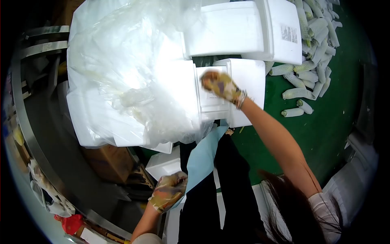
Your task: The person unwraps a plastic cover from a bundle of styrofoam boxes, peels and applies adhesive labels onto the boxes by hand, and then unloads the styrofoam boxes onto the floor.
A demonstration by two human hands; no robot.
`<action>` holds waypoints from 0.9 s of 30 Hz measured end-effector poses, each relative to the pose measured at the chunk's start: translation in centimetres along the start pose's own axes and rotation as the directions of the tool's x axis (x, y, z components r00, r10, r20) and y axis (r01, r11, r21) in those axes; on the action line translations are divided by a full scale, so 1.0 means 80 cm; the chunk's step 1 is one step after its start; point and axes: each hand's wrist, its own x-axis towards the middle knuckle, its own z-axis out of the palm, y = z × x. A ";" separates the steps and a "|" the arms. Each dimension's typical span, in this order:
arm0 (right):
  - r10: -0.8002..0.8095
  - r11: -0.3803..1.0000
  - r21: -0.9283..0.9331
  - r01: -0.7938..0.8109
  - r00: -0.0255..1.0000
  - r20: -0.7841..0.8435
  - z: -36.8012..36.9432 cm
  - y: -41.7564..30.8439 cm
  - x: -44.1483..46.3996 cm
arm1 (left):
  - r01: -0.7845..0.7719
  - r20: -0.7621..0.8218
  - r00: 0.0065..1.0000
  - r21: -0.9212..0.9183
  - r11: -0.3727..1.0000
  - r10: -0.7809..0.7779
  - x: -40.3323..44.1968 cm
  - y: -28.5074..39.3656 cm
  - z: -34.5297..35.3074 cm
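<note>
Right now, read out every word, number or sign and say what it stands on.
No text can be read.
Printed block on the upper-right white foam box: too small.
Faint print on the white foam panel beside the stained, gloved right hand: too blurred.
Faint marks by that wrist: too small.

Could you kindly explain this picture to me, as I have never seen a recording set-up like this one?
Of course. There is no machine here: a camera worn on a person's head looks forward and down, so you see roughly what they see. Both hands are gloved. The right hand, slightly blurred, is over a white box with printing on it; whether its fingers grip anything is unclear. The left hand is low down beside a light-blue cloth, and I cannot tell whether it holds it. Clear plastic sheeting lies over the large white stack ahead. To the right, pale pieces in mesh sleeves lie on the green floor.
</note>
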 end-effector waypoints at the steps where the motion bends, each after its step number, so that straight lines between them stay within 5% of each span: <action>1: -0.019 0.992 -0.120 0.041 0.984 0.177 0.020 0.038 -0.019 | 0.004 0.000 1.000 0.003 1.000 -0.004 -0.003 0.011 0.005; 3: 0.063 0.880 -0.449 0.156 0.898 0.435 0.040 0.059 -0.062 | -0.066 -0.103 0.990 0.283 0.957 0.099 0.004 0.060 0.008; 4: 0.157 0.885 -0.464 0.035 0.916 0.369 0.034 0.039 -0.083 | -0.093 -0.145 0.973 0.470 0.878 0.181 0.009 0.088 0.008; 5: 0.248 0.939 -0.290 -0.185 0.948 0.199 0.019 -0.007 -0.107 | -0.130 -0.126 0.942 0.716 0.686 0.310 0.007 0.115 0.013; 7: 0.238 0.956 0.174 -0.236 0.971 0.006 -0.022 -0.122 -0.146 | -0.344 -0.133 0.852 0.587 0.733 0.506 0.024 0.114 0.030; 8: 0.110 0.977 0.175 -0.120 0.992 0.066 -0.042 -0.161 -0.160 | -0.453 -0.134 0.792 0.526 0.720 0.596 0.032 0.113 0.039; 9: -0.021 0.981 0.192 -0.003 0.992 0.125 -0.062 -0.201 -0.174 | -0.482 -0.065 0.724 0.665 0.570 0.687 0.031 0.134 0.046; 11: 0.002 0.998 -0.050 0.028 0.853 0.522 -0.085 -0.244 -0.191 | -0.584 0.061 0.521 0.753 0.304 0.851 0.024 0.175 0.045; 12: 0.007 0.995 0.080 -0.056 0.856 0.517 -0.074 -0.216 -0.213 | -0.482 -0.016 0.764 0.651 0.587 0.646 0.026 0.184 0.050; 13: 0.036 0.981 0.147 -0.124 0.869 0.494 -0.081 -0.207 -0.228 | -0.511 -0.083 0.754 0.550 0.661 0.652 0.020 0.199 0.044; 15: 0.132 0.935 0.244 -0.257 0.891 0.434 -0.106 -0.220 -0.255 | -0.262 0.131 0.965 0.417 0.870 0.228 0.000 0.229 0.019; 16: 0.146 0.975 0.100 -0.198 0.911 0.385 -0.115 -0.224 -0.267 | -0.350 0.250 0.930 0.381 0.856 0.269 0.004 0.211 0.011; 17: 0.184 0.971 0.086 -0.225 0.923 0.337 -0.125 -0.233 -0.276 | -0.403 0.337 0.879 0.151 0.903 0.336 0.006 0.199 0.010; 19: 0.137 0.975 0.138 -0.172 0.963 0.230 -0.131 -0.226 -0.301 | -0.292 0.435 0.860 -0.007 0.956 0.266 0.003 0.199 0.011; 20: 0.140 0.974 0.146 -0.174 0.966 0.218 -0.136 -0.227 -0.310 | -0.291 0.444 0.857 0.003 0.957 0.260 0.001 0.209 0.014; 22: 0.138 0.990 -0.024 -0.137 0.956 0.258 -0.145 -0.233 -0.329 | -0.087 0.425 0.905 0.249 0.965 -0.028 -0.010 0.232 0.018; 26: 0.405 0.913 -0.089 -0.398 0.857 0.320 -0.126 -0.178 -0.405 | -0.114 0.423 0.906 0.183 0.977 0.027 -0.011 0.211 0.021; 27: 0.441 0.737 -0.528 -0.423 0.892 -0.099 -0.109 -0.165 -0.426 | -0.113 0.428 0.904 0.189 0.976 0.022 -0.013 0.214 0.025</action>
